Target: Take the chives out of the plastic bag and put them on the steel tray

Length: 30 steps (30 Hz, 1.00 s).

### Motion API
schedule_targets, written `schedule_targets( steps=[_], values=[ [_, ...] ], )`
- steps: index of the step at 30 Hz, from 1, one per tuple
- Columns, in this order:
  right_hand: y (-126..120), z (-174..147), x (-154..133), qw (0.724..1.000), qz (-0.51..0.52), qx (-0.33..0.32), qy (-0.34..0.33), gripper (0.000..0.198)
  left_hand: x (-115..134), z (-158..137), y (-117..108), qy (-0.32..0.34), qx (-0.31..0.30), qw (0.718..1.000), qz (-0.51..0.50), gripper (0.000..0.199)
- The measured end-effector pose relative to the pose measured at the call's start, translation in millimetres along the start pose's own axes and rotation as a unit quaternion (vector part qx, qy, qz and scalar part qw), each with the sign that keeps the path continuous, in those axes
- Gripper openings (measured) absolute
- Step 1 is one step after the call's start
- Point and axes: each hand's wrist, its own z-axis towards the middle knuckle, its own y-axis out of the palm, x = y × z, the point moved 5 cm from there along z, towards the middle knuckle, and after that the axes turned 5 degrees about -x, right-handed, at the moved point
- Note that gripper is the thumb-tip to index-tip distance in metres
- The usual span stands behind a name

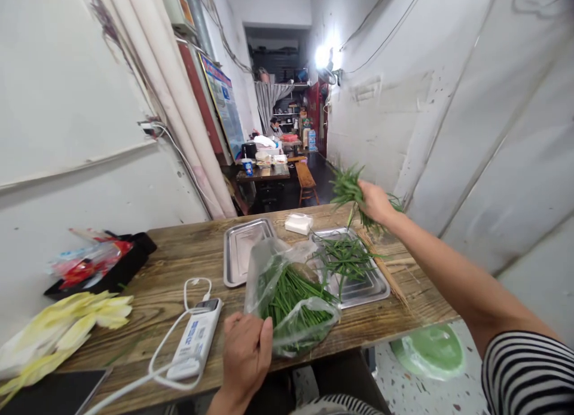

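Right of centre, the right hand is closed round a bunch of chives above the steel tray — light, limp stalks, best pinched mid-bundle. At lower centre the left hand grips the slippery plastic bag — fingers curled on its edge

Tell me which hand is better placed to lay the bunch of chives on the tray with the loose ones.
Right, most likely. The right hand already grips the bunch of chives, raised just beyond the tray of loose chives. The left hand rests at the clear bag near the table's front edge.
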Motion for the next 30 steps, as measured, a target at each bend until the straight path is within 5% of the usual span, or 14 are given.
schedule_targets(
  steps=[4,8,11,19,30],
  values=[
    [70.2,-52.5,-21.2,0.954,-0.214,-0.183,-0.103,0.022,0.1,-1.0,0.1,0.012,0.007,1.0,0.001,0.036],
    [149.8,-108.1,-30.9,0.931,-0.217,-0.265,-0.128,0.016,0.7,-4.1,0.2,0.029,-0.007,1.0,0.004,0.035],
    [185.4,-128.1,-34.0,0.927,-0.206,-0.286,-0.13,0.015,1.2,-5.4,0.7,0.042,-0.02,0.999,0.007,0.035],
    [190.2,-123.5,-31.1,0.925,-0.181,-0.308,-0.133,0.019,2.1,-6.7,6.9,0.042,-0.044,0.998,-0.002,0.035],
    [184.8,-131.6,-27.7,0.925,-0.159,-0.319,-0.131,0.049,11.5,-1.4,6.0,0.048,-0.059,0.997,0.0,0.034]
  ],
)
